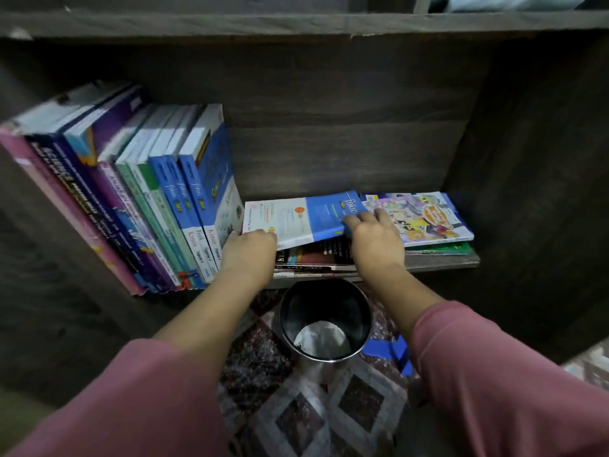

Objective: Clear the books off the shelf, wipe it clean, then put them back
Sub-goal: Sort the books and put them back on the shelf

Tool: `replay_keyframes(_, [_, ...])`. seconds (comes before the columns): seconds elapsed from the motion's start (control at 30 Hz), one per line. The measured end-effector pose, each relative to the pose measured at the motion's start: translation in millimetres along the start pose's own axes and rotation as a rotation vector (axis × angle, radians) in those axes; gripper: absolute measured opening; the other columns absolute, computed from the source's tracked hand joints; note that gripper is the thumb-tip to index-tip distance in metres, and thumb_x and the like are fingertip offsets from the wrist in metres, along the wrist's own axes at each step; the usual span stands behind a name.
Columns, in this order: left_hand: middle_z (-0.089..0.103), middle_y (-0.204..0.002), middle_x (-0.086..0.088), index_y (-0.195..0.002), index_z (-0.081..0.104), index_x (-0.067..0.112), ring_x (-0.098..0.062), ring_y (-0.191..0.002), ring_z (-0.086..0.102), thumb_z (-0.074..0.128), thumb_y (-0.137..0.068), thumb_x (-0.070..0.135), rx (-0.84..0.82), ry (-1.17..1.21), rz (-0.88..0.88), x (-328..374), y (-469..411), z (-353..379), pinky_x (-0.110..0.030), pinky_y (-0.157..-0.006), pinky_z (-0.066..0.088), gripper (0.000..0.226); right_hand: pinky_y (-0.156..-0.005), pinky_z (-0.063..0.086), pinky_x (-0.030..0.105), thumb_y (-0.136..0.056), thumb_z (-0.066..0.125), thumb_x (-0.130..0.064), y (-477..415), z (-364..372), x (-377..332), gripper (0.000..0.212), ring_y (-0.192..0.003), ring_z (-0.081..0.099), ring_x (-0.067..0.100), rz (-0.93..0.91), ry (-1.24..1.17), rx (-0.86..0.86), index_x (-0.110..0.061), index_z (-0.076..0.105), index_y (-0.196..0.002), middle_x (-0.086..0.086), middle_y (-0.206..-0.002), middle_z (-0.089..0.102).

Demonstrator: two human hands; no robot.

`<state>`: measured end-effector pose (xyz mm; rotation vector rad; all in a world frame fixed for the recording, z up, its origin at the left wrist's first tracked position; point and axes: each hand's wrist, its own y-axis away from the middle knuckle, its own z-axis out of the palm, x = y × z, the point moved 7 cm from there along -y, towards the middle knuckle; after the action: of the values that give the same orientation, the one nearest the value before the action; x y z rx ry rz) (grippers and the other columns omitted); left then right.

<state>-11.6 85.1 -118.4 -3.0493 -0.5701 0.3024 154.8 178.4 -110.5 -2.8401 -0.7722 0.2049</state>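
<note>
Together, left hand [250, 249] and right hand [375, 240] grip the blue book [313, 219]. Leaning books [138, 192] crowd its left, a bin [326, 311] below.

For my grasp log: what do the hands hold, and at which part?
The blue-and-white book on the flat pile: left hand at its front-left corner, right hand at its right end.

A: How is the light?
B: Dim overall; the shelf [346, 153] recess sits in deep shadow.
A: Sharpness?
B: Soft throughout; books [99, 192] at left blur, and edges bow from the wide lens.
</note>
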Motion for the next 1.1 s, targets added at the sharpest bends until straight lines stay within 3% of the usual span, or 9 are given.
replay_keyframes(0.17, [0.063, -0.101, -0.007, -0.119, 0.053, 0.016, -0.029, -0.092, 0.062, 0.054, -0.094, 0.045, 0.165, 0.271, -0.079, 5.9, 17.3, -28.4, -0.033, -0.067, 0.043, 0.038, -0.094, 0.046, 0.054, -0.083, 0.063, -0.003, 16.4, -43.8, -35.6, 0.026, -0.125, 0.038, 0.046, -0.102, -0.251, 0.355, -0.011, 0.069, -0.108, 0.023, -0.133, 0.049])
replay_keyframes(0.33, [0.061, -0.102, -0.005, -0.110, 0.057, 0.015, -0.029, -0.090, 0.062, 0.051, -0.094, 0.050, 0.290, 0.283, -0.068, 14.0, 21.6, -41.8, -0.034, -0.068, 0.041, 0.038, -0.113, 0.017, 0.028, -0.096, 0.046, -0.015, 21.6, -37.4, -33.3, 0.042, -0.143, 0.012, 0.019, -0.080, -0.587, 0.106, -0.023, 0.051, -0.137, 0.000, -0.159, 0.014])
replay_keyframes(0.5, [0.056, -0.104, -0.007, -0.111, 0.049, 0.013, -0.031, -0.085, 0.061, 0.046, -0.098, 0.040, 0.364, 0.318, -0.093, 2.1, 17.8, -46.8, -0.036, -0.063, 0.036, 0.031, -0.098, 0.038, 0.036, -0.091, 0.054, -0.004, 25.7, -67.8, -38.2, 0.044, -0.136, 0.032, 0.022, -0.047, -0.680, 0.383, -0.020, 0.046, -0.132, 0.005, -0.161, 0.010])
replay_keyframes(0.57, [0.054, -0.103, -0.009, -0.111, 0.044, 0.011, -0.032, -0.083, 0.061, 0.046, -0.099, 0.034, 0.439, 0.368, -0.141, -8.7, 19.7, -52.5, -0.034, -0.059, 0.034, 0.027, -0.106, 0.035, 0.038, -0.090, 0.055, -0.005, 21.2, -58.9, -39.5, 0.059, -0.138, 0.032, 0.026, -0.012, -0.622, 0.307, -0.022, 0.034, -0.142, 0.009, -0.157, 0.021])
replay_keyframes(0.67, [0.053, -0.109, -0.014, -0.119, 0.037, 0.006, -0.036, -0.084, 0.062, 0.047, -0.098, 0.026, 0.529, 0.452, -0.301, -35.4, 25.4, -63.0, -0.033, -0.057, 0.034, 0.031, -0.098, 0.043, 0.043, -0.091, 0.054, -0.016, 14.3, -18.0, -45.0, 0.051, -0.123, 0.047, 0.033, -0.011, -0.353, -0.052, -0.021, 0.035, -0.138, 0.010, -0.136, 0.043])
replay_keyframes(0.8, [0.043, -0.131, -0.020, -0.141, 0.005, 0.021, -0.034, -0.070, 0.060, 0.061, -0.088, 0.016, 0.689, 0.488, -0.356, -60.0, 40.9, -84.2, -0.039, -0.057, 0.043, 0.078, -0.096, 0.046, 0.041, -0.090, 0.059, -0.026, 19.1, 22.1, -69.8, 0.048, -0.120, 0.050, 0.032, -0.240, -0.144, -0.359, -0.020, 0.043, -0.135, 0.009, -0.135, 0.047])
replay_keyframes(0.87, [0.045, -0.124, -0.018, -0.145, 0.000, 0.027, -0.023, -0.060, 0.046, 0.065, -0.085, 0.016, 0.790, 0.418, -0.324, -66.2, 48.7, -102.7, -0.034, -0.053, 0.040, 0.089, -0.098, 0.045, 0.043, -0.089, 0.059, -0.024, 19.9, 37.7, -76.3, 0.052, -0.123, 0.047, 0.032, -0.281, -0.091, -0.422, -0.023, 0.041, -0.138, 0.008, -0.139, 0.044])
replay_keyframes(0.97, [0.048, -0.112, -0.012, -0.151, 0.018, 0.026, -0.022, -0.070, 0.048, 0.062, -0.088, 0.022, 0.775, 0.368, -0.343, -83.8, 46.9, -118.1, -0.034, -0.058, 0.035, 0.077, -0.101, 0.041, 0.047, -0.091, 0.055, -0.019, 16.2, 53.0, -74.6, 0.059, -0.127, 0.040, 0.032, -0.302, 0.020, -0.440, -0.028, 0.031, -0.144, 0.007, -0.144, 0.037])
replay_keyframes(1.1, [0.059, -0.096, -0.011, -0.130, 0.043, 0.016, -0.034, -0.080, 0.060, 0.061, -0.089, 0.027, 0.793, 0.363, -0.328, -98.1, 43.8, -124.4, -0.035, -0.060, 0.037, 0.046, -0.107, 0.034, 0.049, -0.095, 0.047, -0.016, 4.8, 58.5, -55.4, 0.064, -0.134, 0.034, 0.034, -0.250, 0.130, -0.391, -0.032, 0.019, -0.150, 0.008, -0.152, 0.029])
